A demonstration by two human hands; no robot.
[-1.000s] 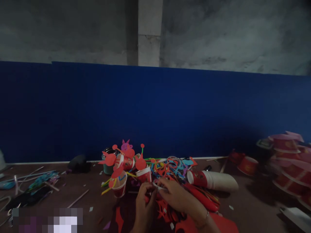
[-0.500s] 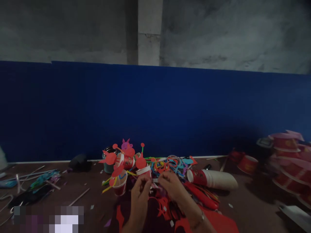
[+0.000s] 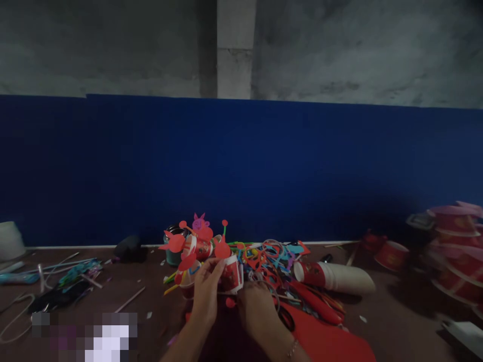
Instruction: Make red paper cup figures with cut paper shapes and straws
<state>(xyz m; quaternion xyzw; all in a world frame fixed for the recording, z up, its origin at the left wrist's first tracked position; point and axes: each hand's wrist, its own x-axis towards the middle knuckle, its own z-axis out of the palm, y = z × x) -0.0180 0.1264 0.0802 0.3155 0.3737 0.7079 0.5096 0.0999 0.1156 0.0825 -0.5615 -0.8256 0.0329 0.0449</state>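
My left hand (image 3: 207,286) is closed on a red and white paper cup (image 3: 231,274), its thumb and fingers at the cup's left side. My right hand (image 3: 258,304) is low beside the cup's right edge, with curled fingers largely hidden; what they hold cannot be made out. Just behind the left hand stand cups decorated with red paper discs (image 3: 198,247) and straws. A purple paper animal head (image 3: 199,222) rises at their back. Beyond the right hand lies a heap of coloured paper cutouts and strips (image 3: 269,261).
A stack of paper cups (image 3: 339,278) lies on its side to the right, near red sheets (image 3: 332,337) and a dark loop (image 3: 286,319). Red bowls (image 3: 453,251) are piled far right. Straws, cords and scraps (image 3: 75,276) litter the left. A blue panel (image 3: 241,171) stands behind the table.
My hands were together over a small white piece. The left hand has since moved to the paper cup and grasped it, tilting it; the right hand has dropped lower, beside the cup.
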